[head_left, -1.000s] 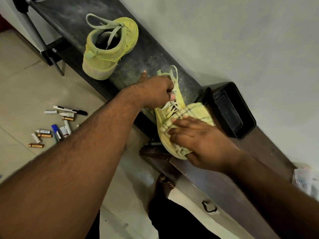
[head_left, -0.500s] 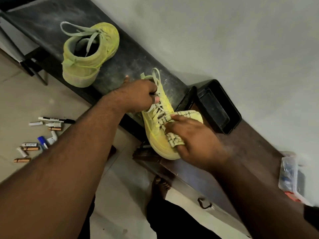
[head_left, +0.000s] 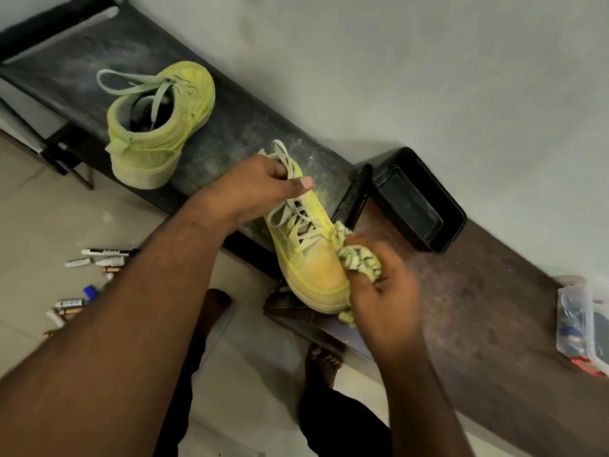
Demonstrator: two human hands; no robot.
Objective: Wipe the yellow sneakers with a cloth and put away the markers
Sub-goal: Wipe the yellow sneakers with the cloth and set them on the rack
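Observation:
One yellow sneaker (head_left: pixel 309 262) lies on the dusty dark bench (head_left: pixel 230 127), its toe pointing toward me. My left hand (head_left: pixel 260 189) grips its ankle collar and laces. My right hand (head_left: pixel 382 291) is closed on a bunched yellow checked cloth (head_left: pixel 359 258) pressed against the right side of the toe. The second yellow sneaker (head_left: pixel 158 127) stands upright farther left on the bench, untouched. Several markers (head_left: pixel 95 262) lie scattered on the tiled floor at the left, partly hidden by my left forearm.
A black rectangular tray (head_left: pixel 418 202) sits against the wall just right of the held sneaker. A clear plastic box (head_left: pixel 580 324) with small items rests at the far right on the brown table top (head_left: pixel 478 308). My bare feet (head_left: pixel 323 361) are below, on the floor.
My right hand slid from the top of the sneaker to the right side of its toe, and the flat cloth is now bunched. The view shifted, so the bench shows lower in frame.

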